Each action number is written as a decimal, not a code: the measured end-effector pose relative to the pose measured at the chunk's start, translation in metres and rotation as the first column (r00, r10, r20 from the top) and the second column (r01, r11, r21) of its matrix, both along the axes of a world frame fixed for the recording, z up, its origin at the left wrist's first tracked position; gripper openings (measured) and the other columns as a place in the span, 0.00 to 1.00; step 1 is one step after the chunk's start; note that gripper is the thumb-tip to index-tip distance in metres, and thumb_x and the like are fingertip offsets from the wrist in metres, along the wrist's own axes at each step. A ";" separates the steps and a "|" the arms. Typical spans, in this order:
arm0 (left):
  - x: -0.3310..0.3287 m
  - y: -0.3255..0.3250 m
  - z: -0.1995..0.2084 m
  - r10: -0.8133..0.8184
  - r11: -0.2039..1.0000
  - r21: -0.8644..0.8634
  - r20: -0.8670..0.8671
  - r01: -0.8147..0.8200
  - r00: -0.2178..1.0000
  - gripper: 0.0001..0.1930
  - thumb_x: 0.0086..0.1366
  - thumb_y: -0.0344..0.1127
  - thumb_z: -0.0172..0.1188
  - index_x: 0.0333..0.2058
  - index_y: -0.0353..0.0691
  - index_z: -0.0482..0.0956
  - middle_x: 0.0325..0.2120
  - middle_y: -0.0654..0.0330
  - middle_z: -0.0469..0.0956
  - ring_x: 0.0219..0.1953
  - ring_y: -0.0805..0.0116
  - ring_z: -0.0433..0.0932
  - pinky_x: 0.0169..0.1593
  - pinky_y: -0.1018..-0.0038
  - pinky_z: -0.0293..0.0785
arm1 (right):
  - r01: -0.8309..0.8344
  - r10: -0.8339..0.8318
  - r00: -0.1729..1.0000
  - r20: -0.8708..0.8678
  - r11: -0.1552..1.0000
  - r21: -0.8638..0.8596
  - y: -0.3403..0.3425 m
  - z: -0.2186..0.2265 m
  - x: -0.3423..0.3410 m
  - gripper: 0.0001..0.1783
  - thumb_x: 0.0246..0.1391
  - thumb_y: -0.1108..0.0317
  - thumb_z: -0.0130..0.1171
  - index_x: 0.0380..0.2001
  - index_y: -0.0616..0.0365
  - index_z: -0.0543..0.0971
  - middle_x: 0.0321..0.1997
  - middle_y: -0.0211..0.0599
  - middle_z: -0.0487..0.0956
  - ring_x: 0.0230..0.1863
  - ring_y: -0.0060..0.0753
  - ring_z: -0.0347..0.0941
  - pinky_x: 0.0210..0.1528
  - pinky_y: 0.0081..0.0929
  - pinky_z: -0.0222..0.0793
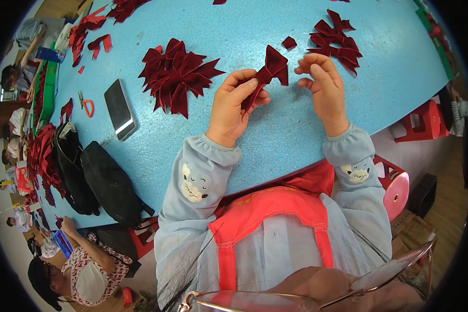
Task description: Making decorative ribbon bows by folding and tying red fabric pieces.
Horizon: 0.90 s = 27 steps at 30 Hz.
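Observation:
My left hand (230, 104) pinches a dark red velvet bow (273, 66) between thumb and fingers, above the blue table (265, 140). One looped end of the bow points up and away, and its tails hang down past the fingers. To the right of it, my right hand (328, 92) is raised with loosely curled fingers, a gap between thumb and forefinger and nothing seen in it. A heap of similar bows (176, 78) lies left of my left hand. More bows (338, 42) lie beyond my right hand, with a small velvet scrap (289, 42) nearby.
A phone (120, 110) and orange-handled scissors (86, 105) lie at the left. Black pouches (106, 179) rest by the near left edge, beside a large red fabric pile (42, 156). A co-worker (83, 265) sits lower left. Red stools (422, 122) stand at the right.

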<state>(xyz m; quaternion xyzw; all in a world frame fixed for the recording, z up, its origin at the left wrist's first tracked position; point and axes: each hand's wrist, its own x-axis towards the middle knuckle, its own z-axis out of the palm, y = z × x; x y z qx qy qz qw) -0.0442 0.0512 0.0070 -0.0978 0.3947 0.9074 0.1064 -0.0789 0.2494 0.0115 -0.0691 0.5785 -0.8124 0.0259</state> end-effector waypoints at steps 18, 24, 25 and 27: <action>0.004 0.011 -0.002 0.114 0.981 -0.140 -0.142 -0.134 0.983 0.08 0.60 0.24 0.55 0.39 0.33 0.73 0.31 0.58 0.77 0.31 0.71 0.77 0.37 0.77 0.76 | -0.360 0.333 0.932 0.147 0.900 0.245 -0.009 0.008 0.010 0.17 0.49 0.71 0.57 0.45 0.60 0.73 0.39 0.29 0.75 0.39 0.20 0.71 0.41 0.18 0.68; 0.011 0.014 0.004 -0.093 0.838 -0.528 -0.390 -0.140 0.916 0.09 0.60 0.24 0.55 0.41 0.35 0.74 0.34 0.63 0.77 0.34 0.78 0.74 0.39 0.81 0.72 | -0.261 0.267 0.964 0.009 0.931 0.254 -0.008 0.007 0.006 0.14 0.49 0.72 0.58 0.41 0.59 0.75 0.40 0.28 0.75 0.41 0.19 0.71 0.44 0.18 0.67; 0.012 0.014 0.005 -0.133 0.826 -0.548 -0.419 -0.133 0.898 0.10 0.60 0.24 0.56 0.41 0.35 0.74 0.34 0.64 0.77 0.35 0.79 0.74 0.40 0.82 0.72 | -0.254 0.268 0.963 -0.011 0.926 0.278 -0.007 0.006 0.006 0.14 0.49 0.71 0.58 0.42 0.59 0.75 0.40 0.28 0.75 0.41 0.19 0.70 0.45 0.18 0.67; 0.008 0.010 0.005 -0.109 0.887 -0.458 -0.347 -0.067 0.931 0.10 0.60 0.24 0.56 0.41 0.35 0.74 0.35 0.64 0.77 0.35 0.79 0.74 0.40 0.82 0.71 | -0.247 0.269 0.963 -0.031 0.921 0.302 -0.006 0.005 0.005 0.14 0.49 0.71 0.58 0.42 0.58 0.75 0.40 0.27 0.75 0.42 0.19 0.70 0.46 0.19 0.67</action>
